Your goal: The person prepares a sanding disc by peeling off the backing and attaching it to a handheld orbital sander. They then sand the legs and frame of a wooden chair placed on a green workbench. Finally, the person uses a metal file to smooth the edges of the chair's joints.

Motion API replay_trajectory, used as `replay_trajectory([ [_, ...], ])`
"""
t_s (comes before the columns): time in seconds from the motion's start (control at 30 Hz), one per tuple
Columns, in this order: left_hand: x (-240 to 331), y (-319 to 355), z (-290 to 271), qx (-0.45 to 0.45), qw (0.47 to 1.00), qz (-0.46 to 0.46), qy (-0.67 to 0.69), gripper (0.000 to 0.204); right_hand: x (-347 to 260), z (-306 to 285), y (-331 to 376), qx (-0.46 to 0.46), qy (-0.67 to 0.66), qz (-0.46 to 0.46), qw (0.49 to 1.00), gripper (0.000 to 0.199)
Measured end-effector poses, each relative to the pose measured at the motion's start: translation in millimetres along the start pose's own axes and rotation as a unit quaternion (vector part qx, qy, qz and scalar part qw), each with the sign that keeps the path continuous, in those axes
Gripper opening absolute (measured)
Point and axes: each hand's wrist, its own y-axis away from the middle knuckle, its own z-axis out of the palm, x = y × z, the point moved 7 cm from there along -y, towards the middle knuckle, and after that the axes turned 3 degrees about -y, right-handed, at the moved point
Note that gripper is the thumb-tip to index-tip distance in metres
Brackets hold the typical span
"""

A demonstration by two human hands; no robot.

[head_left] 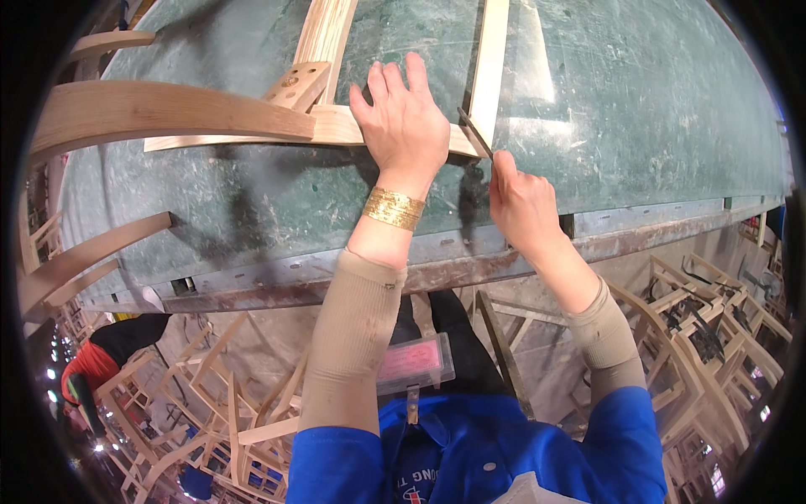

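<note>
A pale wooden chair frame lies on the green tabletop, with a curved armrest-like piece on its left. My left hand rests on the frame's near rail, palm down, fingers stretched and slightly apart. A gold bracelet circles that wrist. Closed around the end of a thin, dark, blade-like tool is my right hand. The tool lies slantwise against the corner where the near rail meets the right-hand upright. Its handle is hidden in my fist, so I cannot tell its exact kind.
The table's metal-trimmed edge runs between me and the frame. More curved wooden pieces jut in at the left. Stacked wooden frames stand on the floor at right, others at lower left, near a person in orange and black.
</note>
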Motion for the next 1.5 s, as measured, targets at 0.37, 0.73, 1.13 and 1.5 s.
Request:
replay_trajectory([
  [0.37, 2.1, 2.4, -1.0, 0.01, 1.0, 0.008, -0.011, 0.042, -0.8, 0.6, -3.7, -0.013, 0.009, 0.016, 1.0, 0.013],
  [0.73, 2.5, 1.8, 1.0, 0.009, 1.0, 0.008, -0.007, 0.044, -2.2, -0.4, -13.2, -0.03, 0.018, 0.011, 0.999, 0.013],
  [1.13, 0.4, 1.0, 2.1, -0.017, 1.0, -0.002, -0.004, 0.045, 3.1, 2.0, -2.5, -0.016, 0.017, -0.001, 1.0, 0.012],
  [1.5, 2.4, -1.6, 1.7, -0.028, 1.0, -0.003, 0.014, 0.046, 17.2, -11.3, 34.3, -0.046, 0.032, 0.025, 0.998, 0.012],
])
